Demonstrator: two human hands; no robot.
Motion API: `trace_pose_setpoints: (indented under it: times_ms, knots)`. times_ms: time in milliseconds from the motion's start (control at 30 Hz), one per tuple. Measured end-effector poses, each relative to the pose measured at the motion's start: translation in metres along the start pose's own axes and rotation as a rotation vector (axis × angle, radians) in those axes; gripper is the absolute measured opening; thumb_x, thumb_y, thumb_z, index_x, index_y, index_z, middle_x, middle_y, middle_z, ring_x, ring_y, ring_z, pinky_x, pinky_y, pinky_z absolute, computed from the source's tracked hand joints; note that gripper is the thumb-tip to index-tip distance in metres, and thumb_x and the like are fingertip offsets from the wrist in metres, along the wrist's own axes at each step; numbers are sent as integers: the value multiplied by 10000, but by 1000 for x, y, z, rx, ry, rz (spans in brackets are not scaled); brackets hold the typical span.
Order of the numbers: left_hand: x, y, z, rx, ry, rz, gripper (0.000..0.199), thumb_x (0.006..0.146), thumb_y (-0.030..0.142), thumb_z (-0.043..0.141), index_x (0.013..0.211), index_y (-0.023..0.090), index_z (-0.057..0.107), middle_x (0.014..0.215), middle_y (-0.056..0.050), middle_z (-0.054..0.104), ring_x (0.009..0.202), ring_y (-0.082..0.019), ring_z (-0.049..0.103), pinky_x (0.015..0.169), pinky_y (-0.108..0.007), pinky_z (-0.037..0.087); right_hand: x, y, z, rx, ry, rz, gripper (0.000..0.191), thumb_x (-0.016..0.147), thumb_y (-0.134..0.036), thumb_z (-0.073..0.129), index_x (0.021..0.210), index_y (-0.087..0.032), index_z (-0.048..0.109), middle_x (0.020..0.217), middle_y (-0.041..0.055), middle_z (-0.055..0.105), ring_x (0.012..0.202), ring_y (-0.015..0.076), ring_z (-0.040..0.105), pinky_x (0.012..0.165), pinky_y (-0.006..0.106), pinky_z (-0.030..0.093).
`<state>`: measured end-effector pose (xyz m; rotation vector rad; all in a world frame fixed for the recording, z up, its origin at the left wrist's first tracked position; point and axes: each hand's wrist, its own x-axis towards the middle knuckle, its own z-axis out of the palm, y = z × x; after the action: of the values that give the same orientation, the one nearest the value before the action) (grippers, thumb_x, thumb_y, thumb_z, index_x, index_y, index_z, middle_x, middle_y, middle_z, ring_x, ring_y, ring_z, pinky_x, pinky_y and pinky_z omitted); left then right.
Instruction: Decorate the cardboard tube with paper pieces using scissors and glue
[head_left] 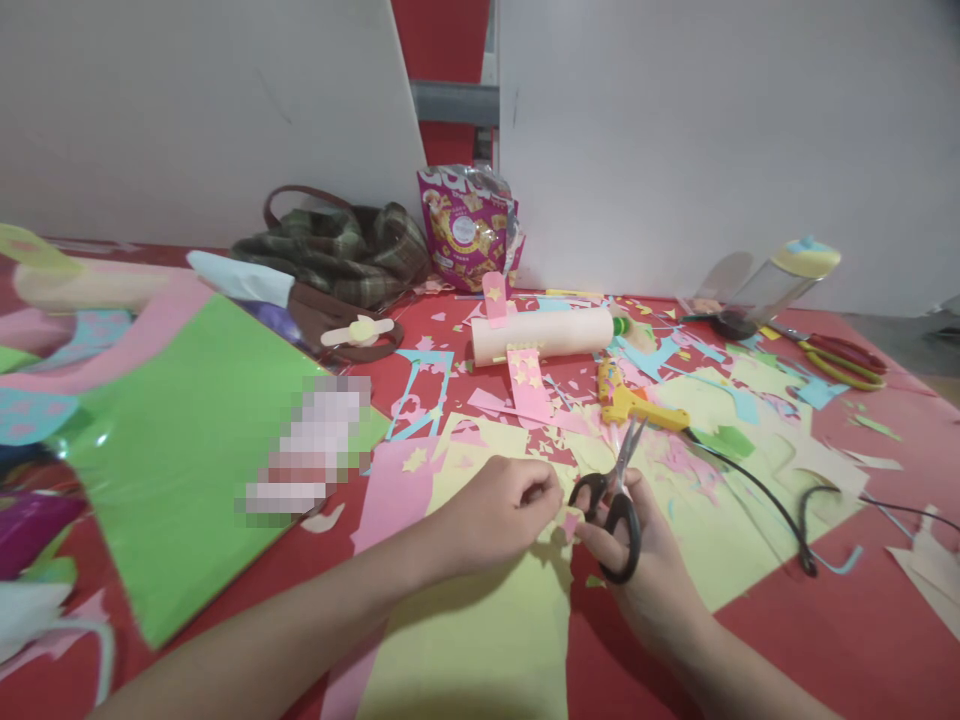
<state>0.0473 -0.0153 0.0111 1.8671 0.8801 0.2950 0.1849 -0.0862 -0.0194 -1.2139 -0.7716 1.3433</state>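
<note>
Black-handled scissors [621,500] hang in my right hand [652,560], fingers through the loops, blades pointing up and away. A small pink paper piece [571,524] sits between my right fingertips and my left hand. My left hand [499,510] is closed, thumb and index finger pinched at a small pale scrap beside the pink piece; what exactly it grips is too small to tell. Beneath both hands lies a yellow paper sheet [472,640], overlapping a pink sheet [390,490].
Behind the hands are a cream roll [547,335] with pink star strips and a yellow glue gun [637,408] with a black cord. A green sheet [172,450] lies left. Further back stand a snack bag [469,225] and a clear bottle [787,280]. Scraps litter the red table [750,660].
</note>
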Motion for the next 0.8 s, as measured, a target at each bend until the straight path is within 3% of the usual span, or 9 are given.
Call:
trace_pose_setpoints:
  times_ms: [167,467,600,800]
  knots:
    - [-1,1,2,-11,-69,12,245,788,306,364,669,148,510,558,39,422,514,-71,362,460,-186,253,2,1,-1,29,36,-30,267,648,-166,640,756,-240,409,703,-55,487,562,88,451,490,195,364]
    - [0,1,6,8,-66,42,285,803,304,346,610,140,475,550,38,411,509,-69,347,465,-189,250,0,-1,0,36,7,-24,280,653,-175,648,763,-242,399,706,-50,479,584,96,445,505,192,361]
    - [0,3,-6,-24,-56,42,259,799,279,345,630,144,486,568,39,422,525,-70,358,485,-184,271,-1,3,0,80,-116,23,326,634,-211,671,792,-248,389,735,-37,485,612,110,464,513,208,364]
    - [-1,6,-27,13,112,36,267,798,309,348,603,150,439,565,43,383,528,-73,351,497,-188,284,-3,6,0,113,-371,62,493,490,-444,726,794,-252,389,800,-6,465,715,152,454,588,252,362]
